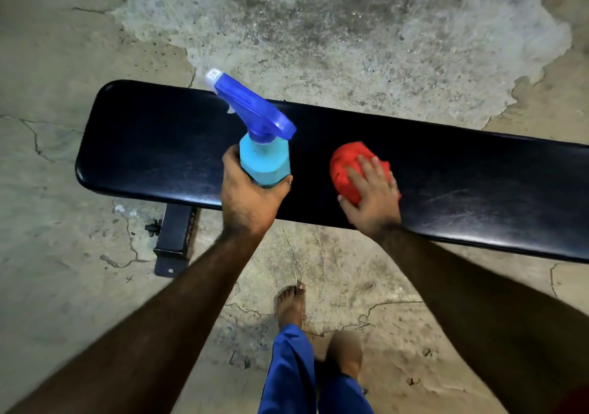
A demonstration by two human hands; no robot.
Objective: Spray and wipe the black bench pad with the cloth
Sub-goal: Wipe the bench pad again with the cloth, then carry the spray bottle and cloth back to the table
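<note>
The long black bench pad (pixel 153 146) runs from the left to the right edge of the view. My left hand (pixel 251 197) grips a light-blue spray bottle (pixel 264 162) around its body, held above the pad's middle, its dark-blue trigger head and white nozzle pointing up and to the left. My right hand (pixel 373 197) lies flat, fingers spread, pressing a bunched red cloth (pixel 347 165) onto the pad just right of the bottle.
The bench's black metal foot (pixel 173 241) sticks out below the pad's left part, with a small knob on its side. Cracked concrete floor (pixel 318 31) surrounds the bench. My bare feet (pixel 291 305) and blue trousers are close to the pad's near edge.
</note>
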